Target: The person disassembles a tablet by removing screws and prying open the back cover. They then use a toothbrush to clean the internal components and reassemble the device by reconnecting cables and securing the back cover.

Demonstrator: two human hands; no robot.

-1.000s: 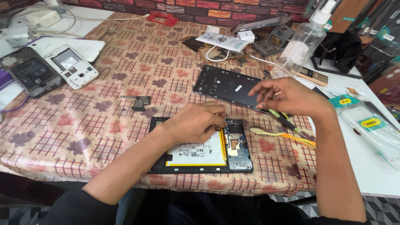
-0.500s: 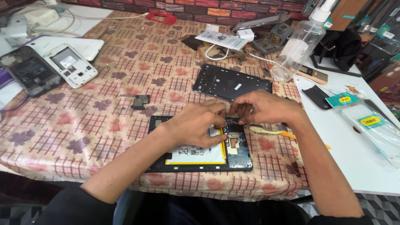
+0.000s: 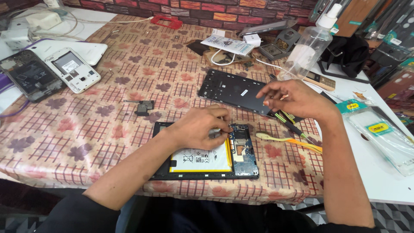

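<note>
An opened black tablet [image 3: 243, 168] with a white and yellow battery [image 3: 202, 159] lies near the table's front edge. My left hand [image 3: 200, 127] rests on its upper part, fingertips pinched on a small grey part [image 3: 214, 134] beside the blue circuit board [image 3: 241, 142]. My right hand [image 3: 297, 101] hovers above the right end of a black back frame [image 3: 228, 90], thumb and fingers drawn close together. Whether they hold anything tiny cannot be seen.
Screwdrivers [image 3: 291, 125] and a yellow and orange pry tool [image 3: 289, 140] lie right of the tablet. A clear spray bottle [image 3: 308, 49] stands at the back. Two opened phones [image 3: 73, 69] lie far left, a small black part [image 3: 144, 108] mid-table, a packaged clear case [image 3: 384, 133] at right.
My right hand went to the tablet beside my left hand, then lifted away up and to the right over the black frame. My left hand stayed on the tablet.
</note>
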